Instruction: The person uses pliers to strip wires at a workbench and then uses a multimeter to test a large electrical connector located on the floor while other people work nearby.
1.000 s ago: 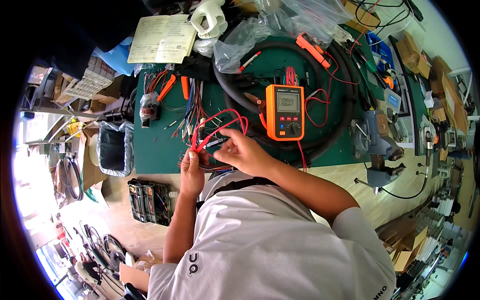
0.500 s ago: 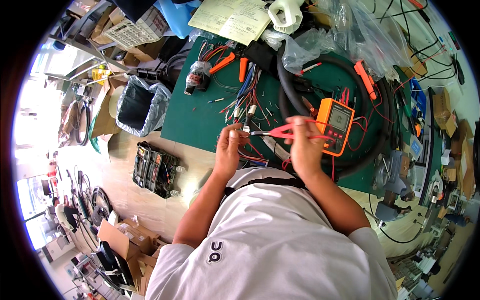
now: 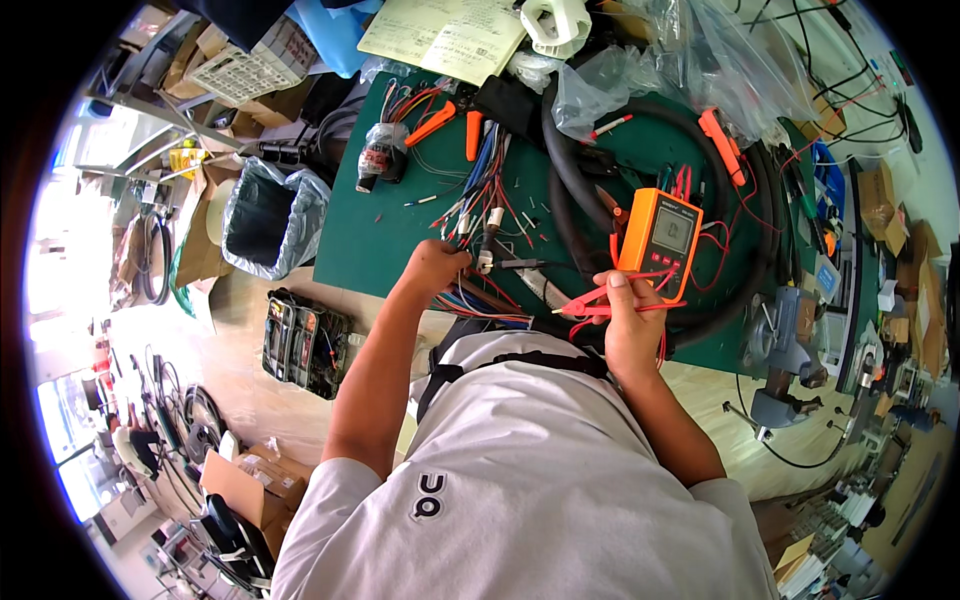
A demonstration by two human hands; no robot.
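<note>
My right hand (image 3: pixel 633 328) is closed round a red test clip (image 3: pixel 588 303). The clip's tip points left, over the table's front edge. A red lead runs from it by an orange handheld meter (image 3: pixel 660 246), which lies just beyond that hand. My left hand (image 3: pixel 437 268) is bent over the near ends of the loose wires, its fingers curled together; what is between them is hidden. Beside those fingers is a thick cable end with a metal terminal (image 3: pixel 486 262). A bundle of blue, red and white wires (image 3: pixel 487 172) fans out beyond it on the green table mat (image 3: pixel 350 245).
A thick black cable (image 3: pixel 570 165) loops round the meter. Orange-handled pliers (image 3: pixel 432 124) and a dark connector (image 3: pixel 382 155) lie at the far left of the table. An open notebook (image 3: pixel 440 38) and plastic bags (image 3: pixel 690 65) are behind. A lined bin (image 3: pixel 275 220) stands left.
My right hand has drawn the test clip away from the cable terminal, toward me and slightly right. My left hand has moved left off the terminal to the wires.
</note>
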